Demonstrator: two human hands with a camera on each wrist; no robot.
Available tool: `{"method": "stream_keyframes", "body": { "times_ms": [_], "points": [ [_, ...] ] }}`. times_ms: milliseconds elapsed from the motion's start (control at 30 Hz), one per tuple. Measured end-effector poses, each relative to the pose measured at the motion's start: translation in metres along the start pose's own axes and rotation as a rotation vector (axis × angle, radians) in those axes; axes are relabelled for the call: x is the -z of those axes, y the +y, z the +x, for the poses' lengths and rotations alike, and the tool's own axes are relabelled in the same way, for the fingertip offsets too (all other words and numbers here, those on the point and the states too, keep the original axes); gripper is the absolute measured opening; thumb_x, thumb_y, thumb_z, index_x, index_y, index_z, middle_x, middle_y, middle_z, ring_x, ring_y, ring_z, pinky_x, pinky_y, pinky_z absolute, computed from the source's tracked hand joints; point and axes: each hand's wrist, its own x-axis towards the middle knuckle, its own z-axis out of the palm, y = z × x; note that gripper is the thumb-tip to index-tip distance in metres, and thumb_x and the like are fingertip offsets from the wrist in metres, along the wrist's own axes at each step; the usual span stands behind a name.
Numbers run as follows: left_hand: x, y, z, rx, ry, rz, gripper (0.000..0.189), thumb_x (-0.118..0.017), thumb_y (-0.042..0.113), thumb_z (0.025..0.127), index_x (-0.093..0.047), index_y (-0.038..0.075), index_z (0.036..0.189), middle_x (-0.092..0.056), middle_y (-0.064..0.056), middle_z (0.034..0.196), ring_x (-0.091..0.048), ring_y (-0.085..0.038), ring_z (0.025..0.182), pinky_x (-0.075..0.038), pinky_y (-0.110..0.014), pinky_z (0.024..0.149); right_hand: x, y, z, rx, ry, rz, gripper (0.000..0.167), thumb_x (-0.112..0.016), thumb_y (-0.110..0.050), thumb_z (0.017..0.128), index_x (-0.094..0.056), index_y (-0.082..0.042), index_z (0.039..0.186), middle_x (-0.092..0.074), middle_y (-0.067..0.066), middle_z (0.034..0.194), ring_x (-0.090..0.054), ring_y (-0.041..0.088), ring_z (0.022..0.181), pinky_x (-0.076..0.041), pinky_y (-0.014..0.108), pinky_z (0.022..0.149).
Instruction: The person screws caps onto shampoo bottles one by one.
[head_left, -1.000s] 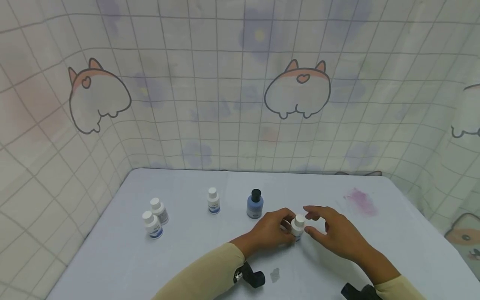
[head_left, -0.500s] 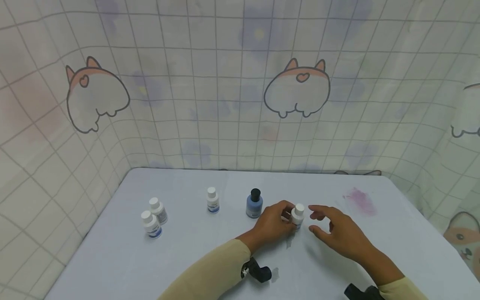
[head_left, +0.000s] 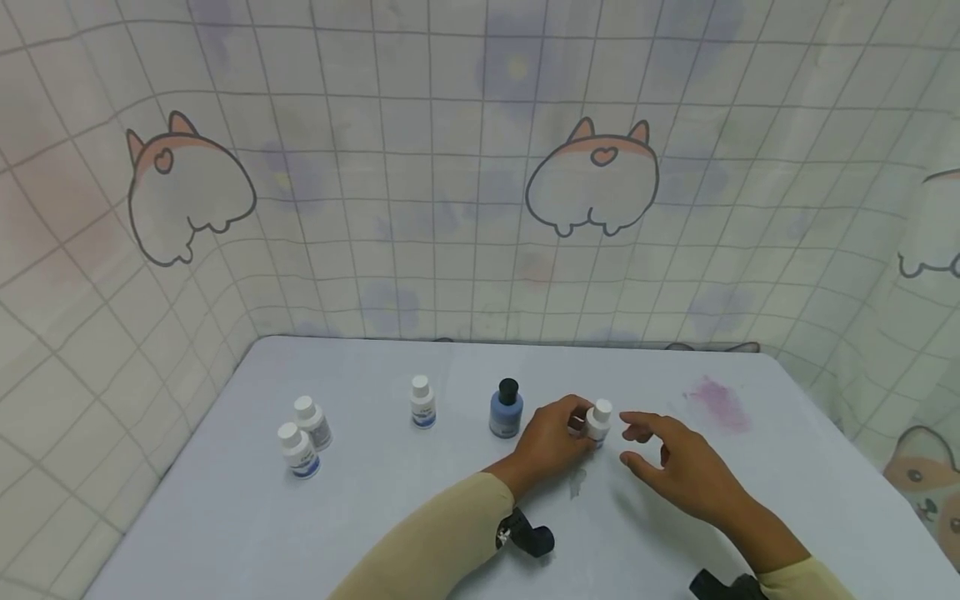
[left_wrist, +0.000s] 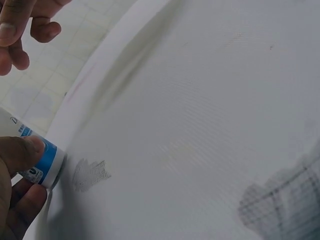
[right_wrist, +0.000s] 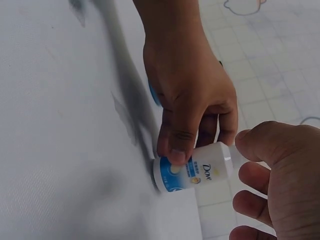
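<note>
My left hand (head_left: 553,437) pinches a small white bottle (head_left: 600,423) between thumb and fingers, low on its body. In the right wrist view the bottle's blue-and-white label (right_wrist: 200,170) reads Dove, and its base is right at the table surface. The white cap points up in the head view. Just to the right, my right hand (head_left: 686,467) has its thumb and fingers spread apart, with nothing between them. From the right wrist, its fingertips (right_wrist: 252,176) show close beside the bottle's cap end.
Left of my left hand stands a blue bottle (head_left: 506,412) with a black cap. Farther left is a white bottle (head_left: 423,406), then a pair of white bottles (head_left: 312,425) close together. A pink stain (head_left: 720,404) marks the table (head_left: 360,533) at right; a patterned curtain (head_left: 420,192) hangs behind.
My left hand has moved the white bottle away from me, toward the back of the table. My right hand has shifted slightly to the right, its fingers still spread.
</note>
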Motion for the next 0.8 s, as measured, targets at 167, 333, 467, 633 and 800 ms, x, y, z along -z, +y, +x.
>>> {"method": "stream_keyframes", "body": {
  "times_ms": [167, 333, 467, 633, 800],
  "points": [
    [-0.0035, 0.0025, 0.0042, 0.004, 0.011, -0.01, 0.046, -0.085, 0.01, 0.085, -0.065, 0.02, 0.125, -0.068, 0.012, 0.116, -0.063, 0.001, 0.103, -0.054, -0.024, 0.092, 0.0005, 0.001, -0.0003, -0.018, -0.002, -0.006, 0.052, -0.081, -0.019, 0.09, -0.061, -0.01, 0.137, -0.071, 0.0, 0.11, -0.049, 0.012, 0.068, -0.044, 0.024, 0.058],
    [-0.0053, 0.0039, 0.0073, 0.012, 0.033, 0.004, 0.046, -0.085, 0.011, 0.086, -0.064, 0.02, 0.125, -0.068, 0.011, 0.116, -0.063, -0.001, 0.103, -0.054, -0.025, 0.092, 0.0017, 0.0011, -0.0003, -0.022, 0.002, -0.004, 0.051, -0.081, -0.02, 0.09, -0.061, -0.012, 0.137, -0.07, -0.001, 0.11, -0.048, 0.009, 0.068, -0.043, 0.024, 0.058],
    [-0.0069, 0.0032, 0.009, 0.032, 0.045, 0.003, 0.046, -0.085, 0.011, 0.086, -0.064, 0.02, 0.125, -0.068, 0.012, 0.116, -0.063, -0.001, 0.102, -0.054, -0.026, 0.093, 0.0024, 0.001, -0.0007, -0.013, 0.008, -0.001, 0.051, -0.081, -0.019, 0.09, -0.061, -0.012, 0.136, -0.07, -0.001, 0.11, -0.046, 0.006, 0.067, -0.043, 0.024, 0.057],
    [-0.0097, 0.0017, 0.0101, 0.047, 0.05, -0.004, 0.046, -0.086, 0.012, 0.085, -0.064, 0.02, 0.125, -0.068, 0.012, 0.117, -0.063, -0.001, 0.103, -0.054, -0.027, 0.094, 0.0032, 0.0008, -0.0015, -0.013, 0.012, 0.005, 0.051, -0.081, -0.019, 0.09, -0.061, -0.012, 0.136, -0.07, -0.001, 0.109, -0.045, 0.006, 0.066, -0.043, 0.024, 0.057],
    [-0.0105, -0.0005, 0.0068, 0.047, 0.038, 0.034, 0.049, -0.086, 0.013, 0.085, -0.062, 0.016, 0.128, -0.068, 0.005, 0.121, -0.064, -0.005, 0.108, -0.054, -0.024, 0.094, 0.0036, 0.0015, -0.0028, -0.012, 0.022, 0.006, 0.051, -0.082, -0.019, 0.09, -0.061, -0.013, 0.136, -0.07, -0.001, 0.109, -0.048, 0.009, 0.068, -0.044, 0.024, 0.058]
  ]
}}
